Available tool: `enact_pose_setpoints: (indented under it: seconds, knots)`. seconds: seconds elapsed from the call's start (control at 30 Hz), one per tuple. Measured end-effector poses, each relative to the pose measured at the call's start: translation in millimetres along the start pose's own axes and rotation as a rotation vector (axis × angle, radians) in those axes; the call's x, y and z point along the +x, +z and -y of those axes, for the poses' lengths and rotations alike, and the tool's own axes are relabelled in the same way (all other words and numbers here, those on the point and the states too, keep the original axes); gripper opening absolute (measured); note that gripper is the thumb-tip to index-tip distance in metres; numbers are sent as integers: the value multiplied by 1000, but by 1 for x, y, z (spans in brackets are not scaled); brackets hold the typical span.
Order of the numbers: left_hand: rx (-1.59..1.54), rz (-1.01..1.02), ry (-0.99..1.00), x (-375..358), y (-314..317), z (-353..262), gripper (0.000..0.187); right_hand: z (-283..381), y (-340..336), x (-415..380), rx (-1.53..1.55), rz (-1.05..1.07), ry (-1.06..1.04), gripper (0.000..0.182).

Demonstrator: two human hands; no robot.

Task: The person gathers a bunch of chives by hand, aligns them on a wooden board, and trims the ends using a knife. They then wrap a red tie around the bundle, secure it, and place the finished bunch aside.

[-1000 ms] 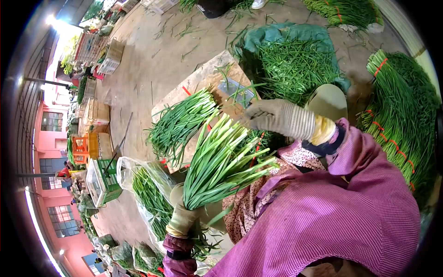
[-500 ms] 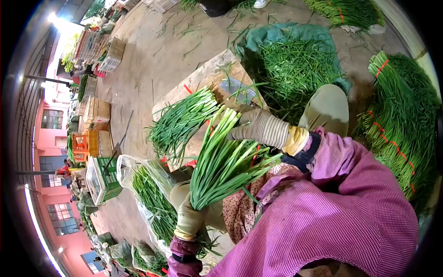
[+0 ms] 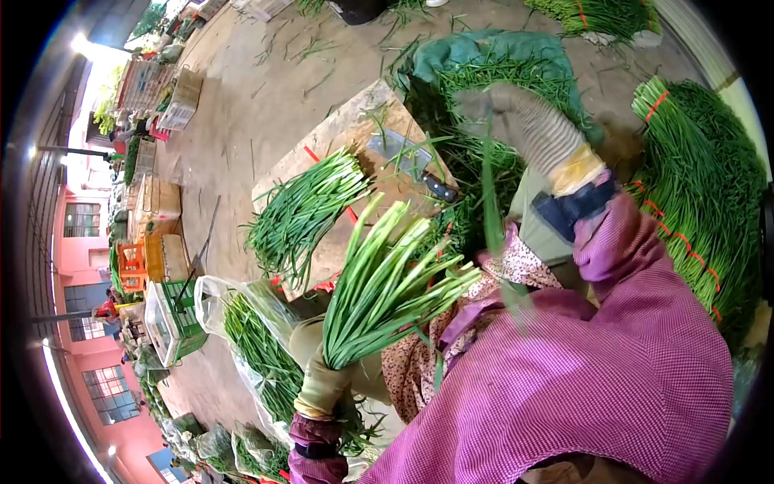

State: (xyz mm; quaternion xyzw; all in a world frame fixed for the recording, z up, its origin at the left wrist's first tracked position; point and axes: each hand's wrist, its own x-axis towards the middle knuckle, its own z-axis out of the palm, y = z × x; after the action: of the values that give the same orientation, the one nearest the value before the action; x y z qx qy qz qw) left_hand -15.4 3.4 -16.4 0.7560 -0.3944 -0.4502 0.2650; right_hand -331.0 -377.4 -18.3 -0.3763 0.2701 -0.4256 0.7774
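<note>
My gloved left hand [image 3: 324, 385] is closed around the leafy end of a bunch of garlic chives [image 3: 379, 290], whose pale cut ends fan out upward. My gloved right hand [image 3: 512, 117] is raised, its fingers smeared by motion, with a long loose chive leaf [image 3: 490, 202] hanging blurred from it. Ahead of me a wooden board [image 3: 379, 109] bears another chive bunch [image 3: 310, 206], red bands and a cleaver [image 3: 407, 157] with a black handle. Beyond the right hand lies a green sack [image 3: 492, 48] with loose chive leaves on it.
Tied chives in red bands [image 3: 693, 194] are piled at the right. A clear plastic bag [image 3: 218, 302] of chives lies beside my left knee. Farther off are a green crate [image 3: 193, 331], an orange stool [image 3: 131, 262] and several boxes. Leaf scraps litter the floor.
My right hand has moved from the bunch's pale ends up and to the right, taking a loose leaf. The cleaver's handle is now uncovered. My left hand still grips the bunch, barely shifted.
</note>
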Motion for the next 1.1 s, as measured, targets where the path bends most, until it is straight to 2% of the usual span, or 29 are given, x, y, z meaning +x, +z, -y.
enact_pose_setpoints:
  seconds: [0.03, 0.07, 0.13, 0.17, 0.2, 0.23, 0.27, 0.3, 0.33, 0.4, 0.43, 0.47, 0.53, 0.57, 0.6, 0.63, 0.67, 0.73, 0.8, 0.83, 0.87, 0.9, 0.93, 0.97, 1.0, 1.07, 1.1]
  knots:
    - [13, 3, -120, -4, 1, -22, 38, 6, -28, 8, -481, -47, -60, 33]
    - [13, 4, -120, -5, 3, -22, 38, 12, -40, 10, -961, -94, -118, 36]
    - [-96, 37, -165, -3, 3, -21, 39, 0, -30, -5, -1490, -39, -220, 36]
    - [-28, 80, -188, -2, 4, -36, 38, -2, -13, -17, -1265, 164, 53, 39]
    - [-26, 81, -186, 0, 6, -36, 38, -26, -16, -17, -1079, 467, -48, 40]
    - [-83, 101, -151, 0, 7, -36, 37, -51, -8, -21, -1009, 585, -35, 38]
    - [-142, 117, -116, 0, 8, -35, 36, -42, 24, -29, -1098, 631, 245, 43]
    - [-183, 129, -180, 1, 6, -21, 35, -77, 14, -28, -1158, 836, -58, 40]
    - [-182, 125, -187, 0, 6, -25, 35, -120, -2, -17, -1465, 1113, -350, 36]
    - [-233, 130, -242, -2, 9, -38, 35, -124, -5, -18, -1196, 914, -733, 29]
    - [-211, 130, -233, -3, 7, -35, 35, -120, -1, -17, -955, 735, -583, 27]
    - [-212, 126, -234, -3, 5, -27, 35, -89, 5, -18, -846, 676, -316, 24]
    - [-89, 95, -132, -6, 4, -9, 33, -65, -18, -3, -615, 358, -29, 24]
    - [-92, 88, -135, -8, 4, -15, 33, -50, -24, 4, -862, 229, -42, 26]
    - [-155, 91, -238, -10, 7, -26, 32, -41, -27, 9, -1104, 90, -57, 28]
    - [-217, 99, -340, -9, 9, -32, 31, -45, -19, 5, -1265, 23, -260, 35]
    - [-215, 104, -342, -8, 11, -31, 31, -40, -4, 0, -1265, 18, -256, 35]
    - [-232, 108, -268, -3, 16, -28, 30, -22, 39, -10, -1474, 469, -358, 41]
    - [-237, 107, -350, 1, 17, -32, 30, -53, 69, -19, -1688, 432, -538, 44]
    - [-202, 116, -264, 4, 18, -29, 30, -57, 79, -20, -1602, 521, -433, 43]
    - [-167, 125, -179, 5, 18, -25, 30, -66, 86, -17, -1632, 560, -535, 40]
    - [-73, 140, -98, 6, 18, -22, 31, -70, 93, -9, -1718, 710, -321, 40]
    - [-74, 141, -104, 5, 15, -19, 31, -67, 100, -3, -1790, 862, -99, 40]
    - [-78, 147, -134, 4, 13, -16, 32, -68, 89, 0, -1696, 870, -288, 32]
    - [-81, 153, -166, 2, 11, -13, 32, -64, 81, -1, -1692, 878, -283, 32]
    - [-111, 110, -205, -2, 14, -29, 35, -41, 74, -2, -1958, 634, -394, 28]
    - [-172, 121, -275, -4, 11, -32, 36, -30, 70, -3, -2083, 503, -454, 31]
